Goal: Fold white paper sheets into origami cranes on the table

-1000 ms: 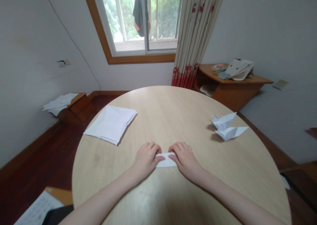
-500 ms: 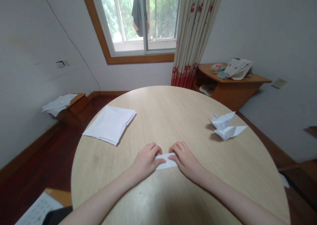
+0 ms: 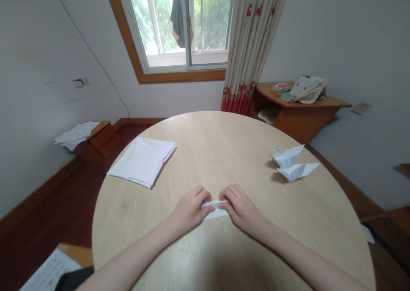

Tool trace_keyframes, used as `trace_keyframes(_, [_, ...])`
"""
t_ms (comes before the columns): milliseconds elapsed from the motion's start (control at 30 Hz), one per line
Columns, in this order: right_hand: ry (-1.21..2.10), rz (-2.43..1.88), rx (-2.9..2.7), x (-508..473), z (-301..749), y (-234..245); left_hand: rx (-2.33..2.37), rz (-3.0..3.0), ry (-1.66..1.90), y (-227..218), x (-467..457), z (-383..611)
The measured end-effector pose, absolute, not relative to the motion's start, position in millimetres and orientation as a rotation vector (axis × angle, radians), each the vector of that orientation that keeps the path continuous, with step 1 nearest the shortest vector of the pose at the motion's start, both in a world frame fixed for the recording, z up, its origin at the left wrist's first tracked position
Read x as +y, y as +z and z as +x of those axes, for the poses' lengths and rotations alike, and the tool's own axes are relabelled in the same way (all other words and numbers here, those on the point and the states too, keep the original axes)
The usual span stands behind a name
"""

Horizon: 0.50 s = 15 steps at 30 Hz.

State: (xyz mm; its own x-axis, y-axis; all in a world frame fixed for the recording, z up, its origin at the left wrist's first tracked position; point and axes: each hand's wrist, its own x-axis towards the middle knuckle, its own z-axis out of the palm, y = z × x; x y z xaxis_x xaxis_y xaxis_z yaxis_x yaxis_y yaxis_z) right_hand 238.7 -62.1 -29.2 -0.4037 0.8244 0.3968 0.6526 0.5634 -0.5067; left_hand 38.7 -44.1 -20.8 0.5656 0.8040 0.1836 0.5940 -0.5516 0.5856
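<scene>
A small folded white paper (image 3: 215, 210) lies on the round light-wood table (image 3: 224, 154) near its front middle. My left hand (image 3: 188, 207) pinches the paper's left end, fingers curled over it. My right hand (image 3: 241, 207) grips the right end the same way. The two hands nearly touch above the paper, and most of the paper is hidden under them.
A stack of flat white sheets (image 3: 142, 160) lies at the table's left. Two folded paper shapes (image 3: 293, 163) sit at the right. A wooden corner shelf (image 3: 297, 111) with cloth on it stands beyond the table, and a low wooden stand with papers (image 3: 92, 135) stands by the left wall.
My hands have drawn a little closer together over the paper, and less of it shows between them. Nothing else on the table has moved.
</scene>
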Motion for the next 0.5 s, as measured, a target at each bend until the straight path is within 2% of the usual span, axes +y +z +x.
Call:
trace_keyframes(367, [0.314, -1.051, -2.262, -62.1, 243.8, -28.0, 0.985, 2.464, 0.686, -23.6, -44.4, 37.1])
trace_keyframes(500, [0.297, -1.005, -2.28, -62.7, 245.1, -25.1, 0.885, 2.596, 0.817, -24.4, -41.9, 36.7])
